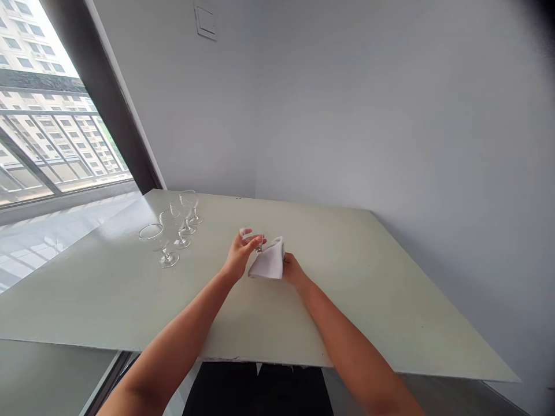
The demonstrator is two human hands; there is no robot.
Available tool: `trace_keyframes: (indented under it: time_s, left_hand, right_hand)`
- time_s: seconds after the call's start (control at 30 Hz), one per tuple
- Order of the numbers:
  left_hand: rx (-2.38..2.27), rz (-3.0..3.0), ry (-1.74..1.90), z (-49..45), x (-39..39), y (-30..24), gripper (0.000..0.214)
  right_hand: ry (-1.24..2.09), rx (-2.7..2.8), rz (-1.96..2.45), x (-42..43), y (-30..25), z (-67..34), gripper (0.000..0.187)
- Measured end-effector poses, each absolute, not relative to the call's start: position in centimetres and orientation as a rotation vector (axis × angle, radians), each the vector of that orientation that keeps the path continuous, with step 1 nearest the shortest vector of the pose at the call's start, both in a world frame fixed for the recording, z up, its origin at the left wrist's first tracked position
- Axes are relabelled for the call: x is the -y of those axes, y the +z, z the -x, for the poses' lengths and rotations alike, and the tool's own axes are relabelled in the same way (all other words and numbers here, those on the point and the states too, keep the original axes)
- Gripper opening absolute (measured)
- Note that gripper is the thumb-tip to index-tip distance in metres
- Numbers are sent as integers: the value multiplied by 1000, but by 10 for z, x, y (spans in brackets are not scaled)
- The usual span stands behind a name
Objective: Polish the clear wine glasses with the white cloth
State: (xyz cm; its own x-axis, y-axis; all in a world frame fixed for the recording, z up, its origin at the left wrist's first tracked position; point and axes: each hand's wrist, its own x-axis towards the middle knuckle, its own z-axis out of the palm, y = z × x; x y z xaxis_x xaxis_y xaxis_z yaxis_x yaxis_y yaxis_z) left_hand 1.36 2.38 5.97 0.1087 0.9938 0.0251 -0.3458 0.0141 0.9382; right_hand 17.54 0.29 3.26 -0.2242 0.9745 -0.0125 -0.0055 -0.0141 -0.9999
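Note:
My left hand point(240, 249) is wrapped round the bowl of a clear stemmed glass point(259, 244), which lies tilted above the middle of the table. A folded white cloth point(267, 261) covers the stem and foot end of that glass. Behind the cloth, my right hand point(292, 268) grips it from the right side; most of its fingers are hidden. To the left, a row of several similar stemmed glasses stands upright, the nearest glass point(168, 259) having a wide rim.
The pale table point(368, 323) reaches to the grey wall point(347, 115) at the back and right. On the left is a window point(52, 133) with a railing outside. A wall switch point(205, 21) sits high up. The table's front edge runs just before my body.

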Motion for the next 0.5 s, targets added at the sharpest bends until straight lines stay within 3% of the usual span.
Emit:
trace_keyframes:
  time_s: [0.17, 0.37, 0.43, 0.5]
  left_hand:
    - [-860, -773, 1383, 0, -39, 57, 39]
    - [-851, -592, 1362, -9, -37, 50, 28]
    - [-824, -490, 1268, -17, -30, 49, 28]
    - [-779, -366, 1163, -21, -24, 52, 28]
  right_hand:
    - [1143, 1551, 1006, -13, 43, -213, 21]
    - [217, 2180, 1086, 0, 47, -188, 43]
    - [114, 2306, 1074, 6, 40, -168, 40]
    - [225, 2299, 1038, 11, 34, -156, 29]
